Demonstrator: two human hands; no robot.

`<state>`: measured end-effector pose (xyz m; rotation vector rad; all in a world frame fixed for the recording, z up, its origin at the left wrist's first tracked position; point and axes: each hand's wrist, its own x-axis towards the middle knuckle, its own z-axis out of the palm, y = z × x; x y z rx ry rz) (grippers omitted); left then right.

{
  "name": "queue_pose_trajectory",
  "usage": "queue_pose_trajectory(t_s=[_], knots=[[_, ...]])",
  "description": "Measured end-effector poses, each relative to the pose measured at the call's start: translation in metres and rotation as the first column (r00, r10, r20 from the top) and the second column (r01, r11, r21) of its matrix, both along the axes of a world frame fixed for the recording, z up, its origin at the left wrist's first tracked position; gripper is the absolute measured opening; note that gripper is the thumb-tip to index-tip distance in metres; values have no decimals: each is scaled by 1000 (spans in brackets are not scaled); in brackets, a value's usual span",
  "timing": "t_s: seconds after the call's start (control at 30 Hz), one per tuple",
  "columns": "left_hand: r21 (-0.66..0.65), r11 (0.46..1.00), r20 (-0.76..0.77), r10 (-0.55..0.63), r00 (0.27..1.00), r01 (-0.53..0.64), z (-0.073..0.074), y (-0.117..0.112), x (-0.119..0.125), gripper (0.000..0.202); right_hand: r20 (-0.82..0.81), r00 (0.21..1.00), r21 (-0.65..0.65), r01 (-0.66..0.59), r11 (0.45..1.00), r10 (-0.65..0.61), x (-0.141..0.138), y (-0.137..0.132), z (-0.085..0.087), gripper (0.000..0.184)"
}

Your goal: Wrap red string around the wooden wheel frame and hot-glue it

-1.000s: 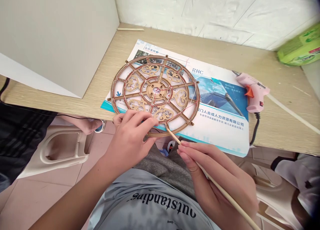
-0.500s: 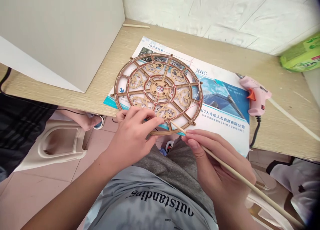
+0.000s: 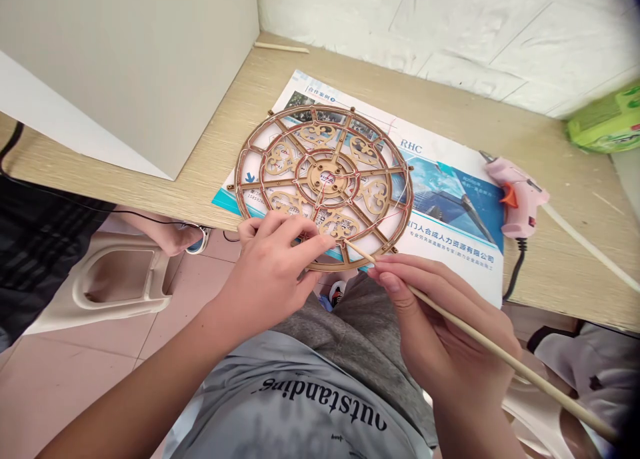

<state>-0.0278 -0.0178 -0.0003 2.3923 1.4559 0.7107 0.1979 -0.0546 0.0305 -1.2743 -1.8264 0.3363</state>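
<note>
A round wooden fretwork wheel (image 3: 325, 179) with red thread wound through it lies on a printed poster (image 3: 450, 199) at the desk's near edge. My left hand (image 3: 273, 272) grips the wheel's near rim, fingers pressed on top of it. My right hand (image 3: 440, 332) pinches a long thin wooden stick (image 3: 480, 342). The stick's tip touches the wheel's near rim, just right of my left fingers.
A pink glue gun (image 3: 517, 192) with a black cord lies on the wooden desk (image 3: 560, 259) to the right. A green packet (image 3: 605, 119) sits far right, a white box (image 3: 125, 72) far left, a short stick (image 3: 280, 47) at the back. Another person's leg and a plastic stool (image 3: 120, 279) are at left.
The view has drifted, so everything sits slightly further right and higher. My right hand with the stick has moved closer to the wheel's rim. My left hand keeps its hold.
</note>
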Motion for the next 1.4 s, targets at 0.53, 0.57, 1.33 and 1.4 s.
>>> queue_pose_trajectory(t_s=[0.53,0.57,1.33,1.4], knots=[[14,1000,-38,-10,999,11,1,0,1,35,-60,996,17,-59,998,60,11,2,1,36],[14,1000,-42,-10,999,11,1,0,1,35,-56,996,6,-70,998,70,11,2,0,35],[22,1000,-114,-15,993,18,4,0,3,31,332,831,-17,-467,884,445,21,31,26,25],[34,999,-133,-14,991,18,5,0,3,31,291,851,-36,-446,894,437,21,27,21,28]])
